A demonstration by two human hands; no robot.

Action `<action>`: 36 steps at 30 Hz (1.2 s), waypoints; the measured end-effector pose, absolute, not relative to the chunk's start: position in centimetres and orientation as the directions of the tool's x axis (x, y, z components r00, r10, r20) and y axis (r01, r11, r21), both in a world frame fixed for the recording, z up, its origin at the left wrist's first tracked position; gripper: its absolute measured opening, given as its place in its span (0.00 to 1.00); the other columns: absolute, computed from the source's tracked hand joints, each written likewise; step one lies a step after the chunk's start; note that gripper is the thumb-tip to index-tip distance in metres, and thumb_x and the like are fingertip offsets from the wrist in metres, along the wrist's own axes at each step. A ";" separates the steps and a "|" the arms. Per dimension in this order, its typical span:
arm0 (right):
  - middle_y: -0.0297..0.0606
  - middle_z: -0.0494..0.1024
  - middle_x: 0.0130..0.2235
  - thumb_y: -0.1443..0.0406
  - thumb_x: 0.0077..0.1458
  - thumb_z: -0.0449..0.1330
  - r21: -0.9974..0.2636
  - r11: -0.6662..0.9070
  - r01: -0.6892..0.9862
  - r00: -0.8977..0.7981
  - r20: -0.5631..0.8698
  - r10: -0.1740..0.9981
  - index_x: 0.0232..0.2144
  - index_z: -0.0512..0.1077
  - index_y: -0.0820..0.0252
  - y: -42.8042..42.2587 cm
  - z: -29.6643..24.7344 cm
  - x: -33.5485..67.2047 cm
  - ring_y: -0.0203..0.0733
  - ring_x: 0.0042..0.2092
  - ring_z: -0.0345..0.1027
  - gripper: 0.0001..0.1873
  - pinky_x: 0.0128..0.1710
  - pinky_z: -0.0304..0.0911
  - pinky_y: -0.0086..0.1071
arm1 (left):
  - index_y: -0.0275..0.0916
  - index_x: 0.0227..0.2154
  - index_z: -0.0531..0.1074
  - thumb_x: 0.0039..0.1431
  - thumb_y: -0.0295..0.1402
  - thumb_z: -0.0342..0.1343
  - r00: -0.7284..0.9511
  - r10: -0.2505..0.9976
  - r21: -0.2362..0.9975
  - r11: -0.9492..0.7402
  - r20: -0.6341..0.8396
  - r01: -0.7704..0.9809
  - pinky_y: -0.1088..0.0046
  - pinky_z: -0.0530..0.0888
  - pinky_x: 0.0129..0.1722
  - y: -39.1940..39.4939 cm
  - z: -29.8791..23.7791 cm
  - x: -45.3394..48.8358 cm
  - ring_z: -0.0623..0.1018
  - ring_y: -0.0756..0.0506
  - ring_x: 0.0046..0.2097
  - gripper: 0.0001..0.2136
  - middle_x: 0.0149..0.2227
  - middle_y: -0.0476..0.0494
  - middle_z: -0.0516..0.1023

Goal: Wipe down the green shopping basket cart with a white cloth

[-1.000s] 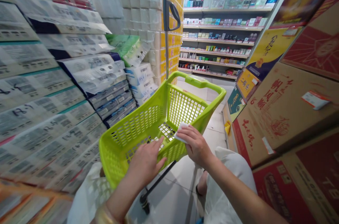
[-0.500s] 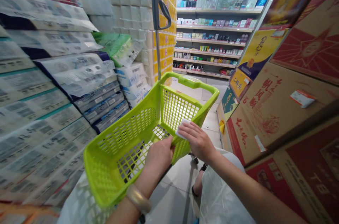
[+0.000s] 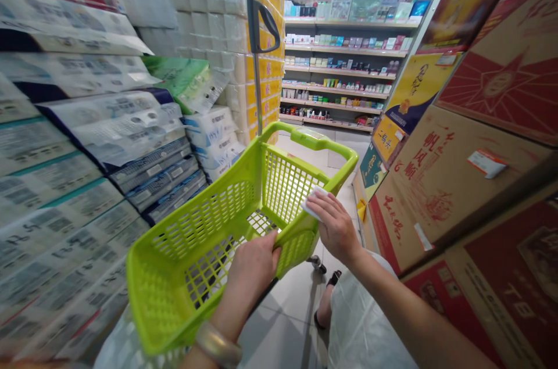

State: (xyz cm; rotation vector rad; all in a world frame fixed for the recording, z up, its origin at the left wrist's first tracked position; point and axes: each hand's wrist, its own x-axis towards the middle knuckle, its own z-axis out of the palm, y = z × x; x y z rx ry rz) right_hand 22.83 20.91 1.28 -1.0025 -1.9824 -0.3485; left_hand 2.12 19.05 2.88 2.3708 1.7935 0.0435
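Note:
A lime-green plastic shopping basket on wheels stands tilted in the aisle in front of me, with nothing inside. My left hand is curled over its near rim and grips it. My right hand presses a small white cloth against the rim on the right side, fingers closed on the cloth. The basket's grey pull handle rises upright behind it.
Stacked packs of tissue and toilet paper fill the left side. Large cardboard cartons with red print line the right. Shelves of small goods cross the aisle's far end. Pale floor tiles lie below.
My left hand went from lying on the rim to gripping it. The basket's near end swung left and toward me. My right hand slid with the cloth further along the right rim.

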 end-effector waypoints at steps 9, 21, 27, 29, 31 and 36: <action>0.39 0.77 0.52 0.76 0.60 0.48 -0.104 0.651 0.752 -0.358 0.764 0.536 0.52 0.71 0.58 20.6 1.0 22.0 0.42 0.60 0.64 0.22 0.65 0.52 0.45 | 0.45 0.41 0.70 0.63 0.35 0.47 0.276 0.958 0.142 -0.263 -0.084 0.954 0.66 0.71 0.39 18.9 3.2 2.1 0.80 0.40 0.41 0.09 0.37 0.42 0.81; 0.39 0.78 0.52 0.77 0.59 0.48 -0.175 0.624 0.762 -0.283 0.776 0.563 0.52 0.71 0.56 20.2 0.9 21.7 0.42 0.60 0.65 0.23 0.65 0.51 0.46 | 0.45 0.39 0.70 0.63 0.35 0.47 0.278 0.959 0.160 -0.265 -0.061 0.951 0.68 0.71 0.38 18.8 3.2 2.0 0.80 0.41 0.40 0.08 0.36 0.44 0.81; 0.40 0.78 0.52 0.76 0.60 0.48 -0.209 0.577 0.790 -0.207 0.794 0.571 0.52 0.71 0.56 20.2 1.0 21.7 0.43 0.60 0.65 0.22 0.65 0.50 0.48 | 0.45 0.39 0.70 0.63 0.35 0.47 0.272 0.959 0.168 -0.257 -0.075 0.952 0.67 0.71 0.38 18.9 3.2 2.0 0.80 0.41 0.40 0.08 0.36 0.44 0.81; 0.39 0.78 0.51 0.75 0.60 0.48 -0.163 0.646 0.746 -0.315 0.768 0.558 0.52 0.71 0.56 19.8 0.7 21.2 0.42 0.60 0.65 0.22 0.65 0.51 0.46 | 0.46 0.39 0.70 0.62 0.34 0.47 0.276 0.958 0.177 -0.259 -0.076 0.949 0.68 0.71 0.38 18.9 3.2 2.0 0.80 0.42 0.40 0.08 0.37 0.44 0.81; 0.38 0.78 0.51 0.75 0.60 0.48 -0.142 0.673 0.726 -0.362 0.753 0.549 0.52 0.71 0.55 19.7 0.7 21.1 0.41 0.59 0.65 0.23 0.65 0.51 0.45 | 0.46 0.40 0.70 0.62 0.34 0.47 0.275 0.958 0.177 -0.258 -0.081 0.950 0.68 0.70 0.39 18.9 3.3 2.0 0.80 0.42 0.41 0.08 0.37 0.45 0.81; 0.40 0.78 0.51 0.77 0.58 0.48 -0.221 0.541 0.812 -0.170 0.796 0.581 0.51 0.72 0.57 20.6 1.6 22.4 0.43 0.59 0.66 0.23 0.65 0.50 0.48 | 0.45 0.40 0.70 0.63 0.35 0.47 0.277 0.957 0.159 -0.262 -0.080 0.952 0.69 0.70 0.38 18.9 3.5 2.1 0.80 0.42 0.41 0.08 0.37 0.44 0.81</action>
